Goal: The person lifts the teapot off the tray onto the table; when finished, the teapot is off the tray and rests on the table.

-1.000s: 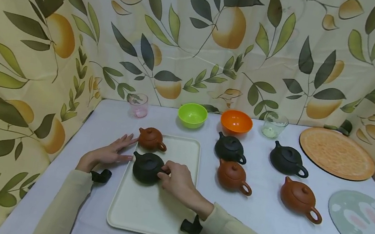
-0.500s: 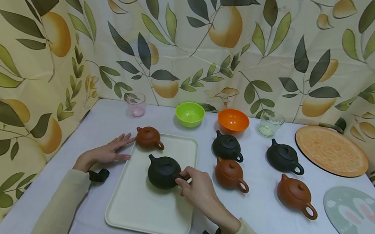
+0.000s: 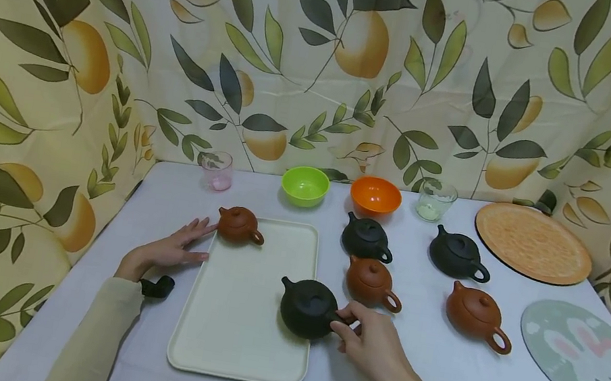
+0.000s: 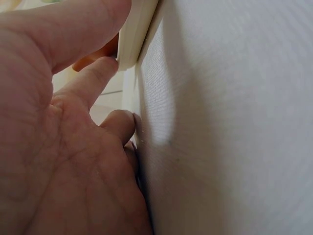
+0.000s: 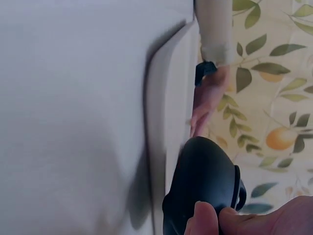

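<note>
While the right hand pinches the black teapot's handle, its spout points left. The left hand lies flat, fingers straight, touching the cream tray's edge.

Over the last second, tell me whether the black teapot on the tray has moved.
Yes. The black teapot, held at its handle by the right hand, has gone from the cream tray's left middle toward its right edge, nearer the person.

Bare cloth lies open right of the tray; brown teapot stands just behind.
</note>
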The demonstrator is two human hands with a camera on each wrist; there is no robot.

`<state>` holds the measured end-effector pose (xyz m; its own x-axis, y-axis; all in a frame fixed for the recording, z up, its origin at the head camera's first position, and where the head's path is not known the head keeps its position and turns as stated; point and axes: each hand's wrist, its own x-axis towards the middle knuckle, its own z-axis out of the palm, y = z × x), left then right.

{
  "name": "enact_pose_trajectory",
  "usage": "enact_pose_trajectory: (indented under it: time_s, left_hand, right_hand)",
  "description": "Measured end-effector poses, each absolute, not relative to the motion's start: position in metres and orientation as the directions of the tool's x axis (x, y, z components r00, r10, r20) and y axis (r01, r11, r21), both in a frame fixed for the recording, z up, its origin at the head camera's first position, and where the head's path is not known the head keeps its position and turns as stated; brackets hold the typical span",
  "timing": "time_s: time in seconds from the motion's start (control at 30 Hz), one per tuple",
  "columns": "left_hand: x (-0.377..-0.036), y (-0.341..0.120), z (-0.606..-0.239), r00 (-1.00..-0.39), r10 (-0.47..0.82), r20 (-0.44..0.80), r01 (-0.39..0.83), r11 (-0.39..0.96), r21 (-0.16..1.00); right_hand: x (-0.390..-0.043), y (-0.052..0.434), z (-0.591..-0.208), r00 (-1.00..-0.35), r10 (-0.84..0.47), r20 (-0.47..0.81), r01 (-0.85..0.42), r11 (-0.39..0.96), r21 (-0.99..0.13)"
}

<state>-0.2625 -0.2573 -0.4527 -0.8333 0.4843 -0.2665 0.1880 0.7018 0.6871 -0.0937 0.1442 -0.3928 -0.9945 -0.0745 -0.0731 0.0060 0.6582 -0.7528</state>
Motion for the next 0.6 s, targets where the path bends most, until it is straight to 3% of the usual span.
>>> enact_pose_trajectory:
  time_s: [0.6]
  left_hand:
    - [-0.26, -0.253, -0.45, -0.835, 0.478, -0.271, 0.182, 0.706, 0.685]
  right_hand:
    - [-0.043, 0.214, -0.408, -0.939, 0.132, -0.318, 0.317, 0.69, -0.65]
